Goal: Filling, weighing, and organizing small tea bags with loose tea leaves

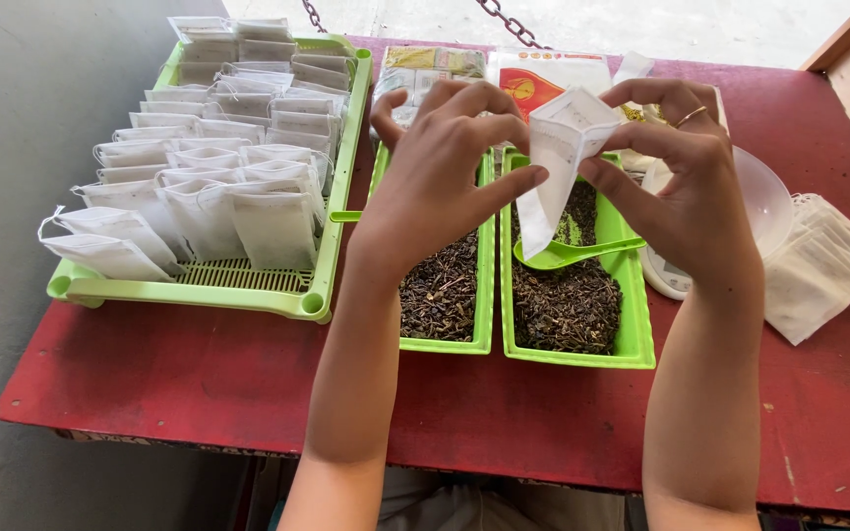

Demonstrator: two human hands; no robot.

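Head view, frame centre: left hand (435, 187) and right hand (686, 172) pinched an empty white filter bag (555, 162), fingertips spreading its mouth; best held wide above the tea tray (632, 334).

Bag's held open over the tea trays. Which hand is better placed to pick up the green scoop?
Probably the right hand. The scoop lies in the right tray, its handle pointing right, just below that hand. The left hand also pinches the bag and could keep holding it.
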